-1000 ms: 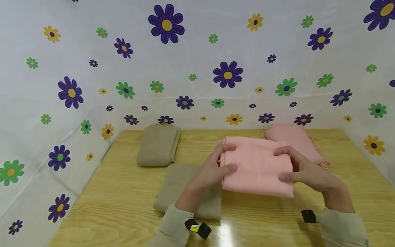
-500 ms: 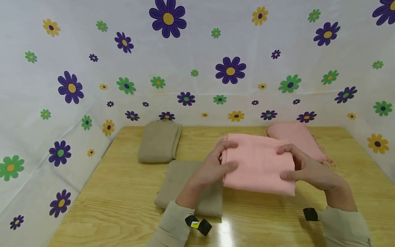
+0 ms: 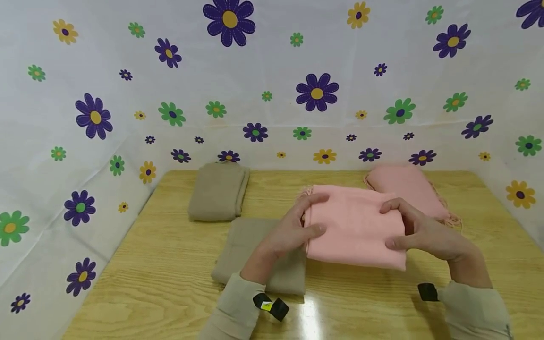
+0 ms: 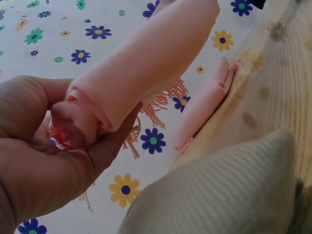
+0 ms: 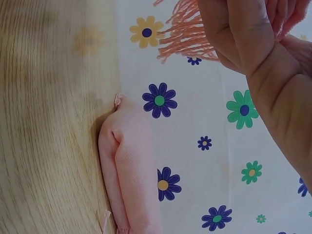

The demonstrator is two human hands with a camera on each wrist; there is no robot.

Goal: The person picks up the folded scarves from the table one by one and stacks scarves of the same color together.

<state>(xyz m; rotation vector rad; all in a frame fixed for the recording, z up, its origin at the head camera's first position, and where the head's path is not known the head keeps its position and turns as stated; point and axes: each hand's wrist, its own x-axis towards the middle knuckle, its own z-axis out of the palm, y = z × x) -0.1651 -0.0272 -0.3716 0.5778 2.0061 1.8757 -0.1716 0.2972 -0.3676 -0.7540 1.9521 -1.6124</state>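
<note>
Above the table, both hands hold a folded pink fringed scarf (image 3: 354,226) by its two side edges. My left hand (image 3: 293,229) grips the left edge, thumb on the near face. The right hand (image 3: 429,233) grips the opposite edge the same way. In the left wrist view, the scarf (image 4: 141,58) shows its folded layers between thumb and fingers, with fringe hanging behind. A second folded pink scarf (image 3: 405,189) lies on the table at the back right, fringe along its side. Partly behind my left forearm lies a folded beige cloth (image 3: 246,250).
Another folded beige cloth (image 3: 216,193) lies at the back left of the wooden table (image 3: 161,274). A white sheet with printed flowers (image 3: 272,61) hangs around the back and sides. Black straps (image 3: 272,306) sit near the wrists.
The view has tilted slightly, so the table sits higher in it. Both hands keep their hold on the pink scarf, which has hardly moved.
</note>
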